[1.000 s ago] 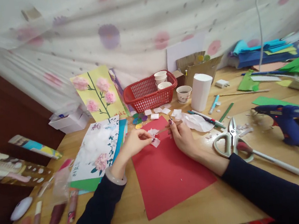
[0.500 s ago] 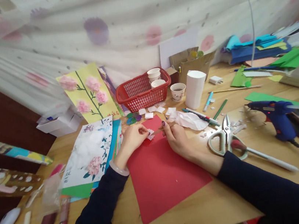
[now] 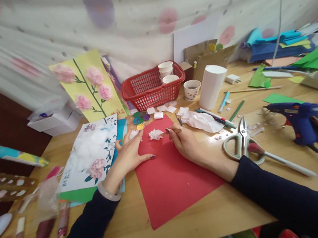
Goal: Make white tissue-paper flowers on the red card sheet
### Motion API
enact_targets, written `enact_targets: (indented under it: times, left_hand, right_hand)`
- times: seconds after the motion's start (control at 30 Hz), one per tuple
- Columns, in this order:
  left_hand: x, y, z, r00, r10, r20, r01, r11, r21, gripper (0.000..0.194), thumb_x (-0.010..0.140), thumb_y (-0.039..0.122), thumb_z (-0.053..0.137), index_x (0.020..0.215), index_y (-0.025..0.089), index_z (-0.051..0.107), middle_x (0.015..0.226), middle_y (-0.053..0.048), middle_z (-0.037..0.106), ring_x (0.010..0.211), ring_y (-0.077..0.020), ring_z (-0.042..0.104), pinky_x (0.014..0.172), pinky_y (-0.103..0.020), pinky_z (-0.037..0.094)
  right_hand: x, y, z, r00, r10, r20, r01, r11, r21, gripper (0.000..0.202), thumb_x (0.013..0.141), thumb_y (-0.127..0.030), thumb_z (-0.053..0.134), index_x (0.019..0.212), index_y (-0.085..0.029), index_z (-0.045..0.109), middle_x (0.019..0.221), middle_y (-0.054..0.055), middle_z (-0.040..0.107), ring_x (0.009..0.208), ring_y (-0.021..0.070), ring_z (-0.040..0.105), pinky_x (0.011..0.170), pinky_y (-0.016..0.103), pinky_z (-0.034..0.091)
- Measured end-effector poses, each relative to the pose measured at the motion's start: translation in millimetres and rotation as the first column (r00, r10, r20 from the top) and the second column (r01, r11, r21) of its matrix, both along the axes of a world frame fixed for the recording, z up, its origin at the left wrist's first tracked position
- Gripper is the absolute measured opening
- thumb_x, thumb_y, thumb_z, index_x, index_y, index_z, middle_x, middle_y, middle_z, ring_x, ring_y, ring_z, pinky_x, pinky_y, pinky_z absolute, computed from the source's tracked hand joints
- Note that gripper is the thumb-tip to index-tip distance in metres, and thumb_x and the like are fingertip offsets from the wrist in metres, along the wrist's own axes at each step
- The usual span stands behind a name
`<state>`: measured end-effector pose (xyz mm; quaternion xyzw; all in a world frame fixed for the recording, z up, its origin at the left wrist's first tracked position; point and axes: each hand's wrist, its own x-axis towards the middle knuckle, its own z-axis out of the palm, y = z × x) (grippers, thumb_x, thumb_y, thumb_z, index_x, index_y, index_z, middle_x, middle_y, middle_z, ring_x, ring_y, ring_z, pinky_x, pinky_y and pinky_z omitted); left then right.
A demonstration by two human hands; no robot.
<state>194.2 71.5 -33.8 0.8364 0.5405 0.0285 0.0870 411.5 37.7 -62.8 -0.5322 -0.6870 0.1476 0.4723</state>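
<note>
A sheet of red paper (image 3: 171,184) lies on the wooden table in front of me. Near its top sits a small crumpled cluster of white tissue paper (image 3: 155,134), with a wet, shiny patch (image 3: 157,143) just below it. My left hand (image 3: 129,151) is open, fingers spread, over the sheet's left edge, holding nothing. At the right of the cluster my right hand (image 3: 187,140) is closed in a pinch on a thin stick, mostly hidden by the fingers. Small white tissue squares (image 3: 158,115) lie beyond the red sheet.
Behind stands a red basket (image 3: 152,96) with paper cups, beside another cup (image 3: 192,90) and a white roll (image 3: 213,87). Scissors (image 3: 240,139), a brush (image 3: 286,162) and a blue glue gun (image 3: 297,115) lie right. A flower picture (image 3: 76,162) lies left.
My left hand has let go of the white tissue cluster, opened and moved left. The cluster now rests on the red paper. My right hand stays close by, still pinched.
</note>
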Motion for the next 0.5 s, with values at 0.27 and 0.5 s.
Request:
enact_targets:
  times: [0.27,0.5]
  left_hand:
    - [-1.5,-2.6,0.3,0.999,-0.025,0.019,0.024,0.999,0.039,0.090,0.077,0.056,0.072,0.152,0.026,0.033,0.153,-0.014,0.043,0.147,-0.0439,0.017,0.110,-0.069,0.011]
    - [-0.6,-7.6,-0.8,1.000,-0.006,0.018,0.005,0.998,0.058,0.084,0.076,0.054,0.074,0.149,0.026,0.040,0.155,-0.014,0.040,0.147,-0.0432,0.017,0.111,-0.068,0.013]
  right_hand:
    - [-3.2,3.4,-0.8,1.000,-0.009,-0.030,0.008,1.000,-0.016,0.027,0.096,-0.037,0.035,0.072,-0.024,0.041,0.065,0.001,0.052,0.058,0.0166,0.046,0.058,0.030,0.036]
    - [1.6,0.5,-0.2,0.979,-0.116,-0.166,0.117,0.993,-0.005,0.045,0.099,-0.053,0.030,0.075,-0.022,0.052,0.065,0.002,0.055,0.057,0.0163,0.049,0.055,0.029,0.040]
